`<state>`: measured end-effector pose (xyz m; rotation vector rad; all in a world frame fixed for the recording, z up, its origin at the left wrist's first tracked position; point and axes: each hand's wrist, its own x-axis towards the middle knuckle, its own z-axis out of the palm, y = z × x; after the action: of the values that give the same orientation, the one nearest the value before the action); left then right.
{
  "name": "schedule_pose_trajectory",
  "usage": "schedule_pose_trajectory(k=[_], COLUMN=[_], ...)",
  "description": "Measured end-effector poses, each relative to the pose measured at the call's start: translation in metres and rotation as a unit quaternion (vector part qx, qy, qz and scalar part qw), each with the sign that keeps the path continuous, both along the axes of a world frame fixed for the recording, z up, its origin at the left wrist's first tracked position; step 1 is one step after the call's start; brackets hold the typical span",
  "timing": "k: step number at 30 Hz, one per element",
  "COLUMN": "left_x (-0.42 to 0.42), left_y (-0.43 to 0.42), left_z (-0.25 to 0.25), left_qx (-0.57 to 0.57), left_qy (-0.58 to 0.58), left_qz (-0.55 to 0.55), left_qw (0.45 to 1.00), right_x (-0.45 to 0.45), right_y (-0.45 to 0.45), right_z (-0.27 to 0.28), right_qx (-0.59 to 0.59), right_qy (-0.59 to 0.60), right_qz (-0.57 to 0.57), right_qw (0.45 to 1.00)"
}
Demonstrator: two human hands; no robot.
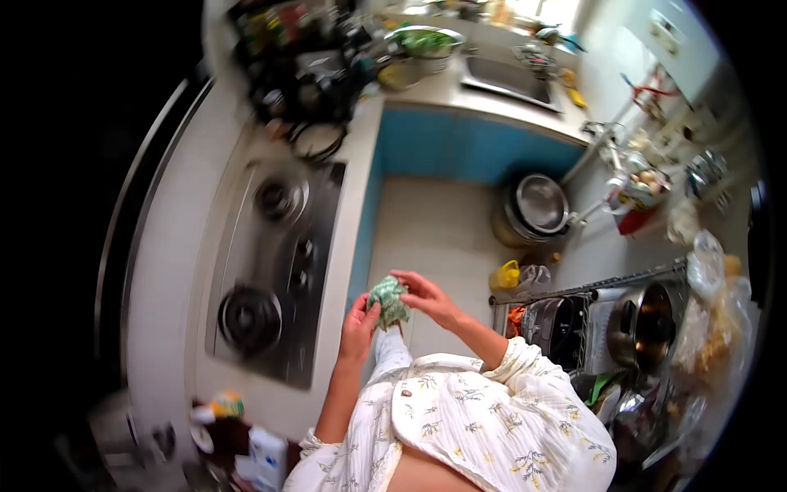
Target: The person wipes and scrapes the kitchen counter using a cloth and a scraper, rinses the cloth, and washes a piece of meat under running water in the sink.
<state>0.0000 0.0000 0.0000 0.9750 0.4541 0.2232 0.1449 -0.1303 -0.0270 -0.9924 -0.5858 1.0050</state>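
A crumpled pale green cloth (388, 303) is bunched between my two hands, in front of my body and above the floor. My left hand (358, 328) grips it from the left, with the thumb over its front. From the upper right, the fingers of my right hand (428, 298) curl onto the same cloth; some fingertips are hidden behind it. On the left, nearest to my left hand, is the gas stove (283, 328) with two burners and knobs between them.
A sink (510, 80) is set in the far counter, beside a bowl of green leaves (425, 39). Stacked metal pots (541, 203) stand on the floor by the right wall. A wire rack (590, 289) with a steel pot (643, 326) is close on my right.
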Motion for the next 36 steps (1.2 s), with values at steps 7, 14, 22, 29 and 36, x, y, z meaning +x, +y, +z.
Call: schedule_pose_trajectory(k=[7,14,22,29,36], left_x=[0.182,0.315,0.474,0.660,0.848], left_y=[-0.038,0.000,0.040,-0.044,-0.084], left_z=[-0.025,-0.030,-0.056,-0.018,-0.040], left_qx=[0.013,0.023,-0.020,-0.024,-0.191], left_qy=[0.005,-0.014,0.032,0.037,0.005], left_qz=[-0.195,-0.196,-0.083,-0.193,-0.222], left_qw=[0.981,0.980,0.996,0.980,0.956], right_x=[0.116,0.223,0.406,0.569,0.702], right_y=[-0.100,-0.161,-0.180,-0.147,-0.111], right_z=[0.020,0.040,0.016,0.035,0.052], right_qx=[-0.170,-0.169,-0.143,-0.215,-0.179], right_qy=[-0.182,-0.105,-0.046,-0.123,-0.338], right_qz=[-0.289,-0.552,-0.609,-0.471,-0.316], right_qw=[0.924,0.810,0.779,0.846,0.868])
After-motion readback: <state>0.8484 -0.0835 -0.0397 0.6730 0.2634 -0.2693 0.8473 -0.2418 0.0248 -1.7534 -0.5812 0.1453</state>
